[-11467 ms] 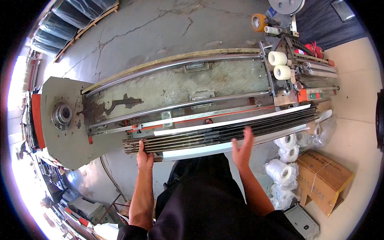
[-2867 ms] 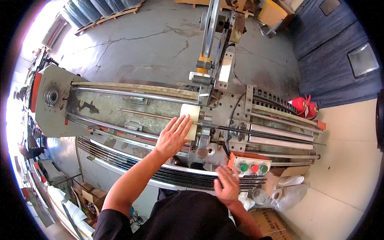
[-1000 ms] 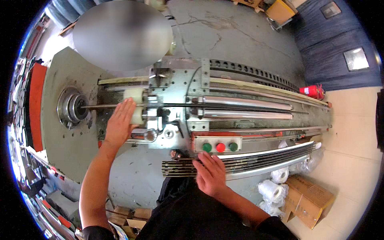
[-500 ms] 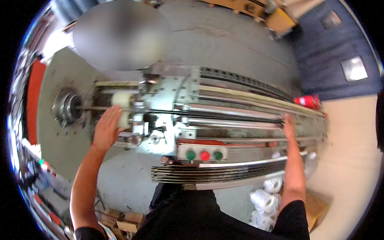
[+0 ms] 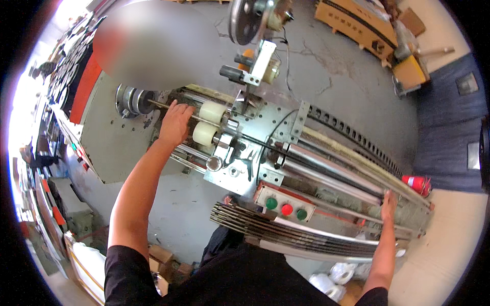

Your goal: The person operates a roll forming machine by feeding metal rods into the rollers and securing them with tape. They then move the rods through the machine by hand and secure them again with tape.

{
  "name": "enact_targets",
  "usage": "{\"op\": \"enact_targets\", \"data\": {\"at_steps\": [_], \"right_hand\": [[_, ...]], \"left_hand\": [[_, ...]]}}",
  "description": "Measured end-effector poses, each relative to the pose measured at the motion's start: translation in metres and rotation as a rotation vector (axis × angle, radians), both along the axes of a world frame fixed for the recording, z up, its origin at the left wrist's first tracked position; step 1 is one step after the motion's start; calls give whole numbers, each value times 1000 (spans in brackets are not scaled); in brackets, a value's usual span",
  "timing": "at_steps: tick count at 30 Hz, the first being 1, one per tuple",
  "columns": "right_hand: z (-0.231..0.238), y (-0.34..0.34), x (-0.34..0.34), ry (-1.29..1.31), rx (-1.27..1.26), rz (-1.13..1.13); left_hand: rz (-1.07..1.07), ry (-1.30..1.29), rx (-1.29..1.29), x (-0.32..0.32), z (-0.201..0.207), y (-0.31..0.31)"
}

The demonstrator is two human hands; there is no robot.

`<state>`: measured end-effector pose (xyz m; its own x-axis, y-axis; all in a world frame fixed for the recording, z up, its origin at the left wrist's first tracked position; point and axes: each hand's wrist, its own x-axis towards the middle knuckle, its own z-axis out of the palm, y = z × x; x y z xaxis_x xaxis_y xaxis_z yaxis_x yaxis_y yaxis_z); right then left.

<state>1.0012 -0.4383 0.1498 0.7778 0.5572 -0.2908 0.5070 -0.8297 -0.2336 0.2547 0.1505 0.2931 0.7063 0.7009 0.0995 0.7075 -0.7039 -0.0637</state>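
A thin metal rod [image 5: 197, 117] runs from the round chuck [image 5: 137, 101] on the grey machine housing into the carriage. My left hand [image 5: 176, 122] is closed over this rod between the chuck and two cream rollers [image 5: 205, 133], with its fingertips on the rod's far side. At the right end of two long steel bars [image 5: 334, 183], my right hand [image 5: 389, 205] has its fingers pressed together. What it grips there is too small to make out. Dark slender rods [image 5: 278, 149] lie between the bars and lead toward that hand.
A control box [image 5: 278, 205] with green and red buttons sits on the machine's near side. A stack of long dark rods [image 5: 296, 235] lies between it and my body. A red cylinder [image 5: 417, 185] stands by the far right end. A wheel on an arm [image 5: 246, 20] rises behind the carriage.
My view has turned, so the machine now slants down to the right and the wheel arm shows. My left hand has shifted from beside the cream rollers onto the rod nearer the chuck.
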Motion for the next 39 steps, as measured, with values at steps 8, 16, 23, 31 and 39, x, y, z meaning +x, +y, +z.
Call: {"op": "enact_targets", "data": {"at_steps": [8, 16, 23, 31, 39], "right_hand": [[21, 21, -30, -4, -36, -12], [41, 38, -42, 17, -55, 1], [48, 45, -59, -33, -39, -14], [37, 32, -67, -137, 26, 22], [49, 30, -91, -205, 48, 109]], "left_hand": [[36, 158, -121, 4, 20, 31], [41, 141, -126, -19, 11, 47], [61, 239, -204, -27, 18, 61], [6, 144, -201, -40, 21, 73], [1, 140, -202, -49, 16, 78]]}}
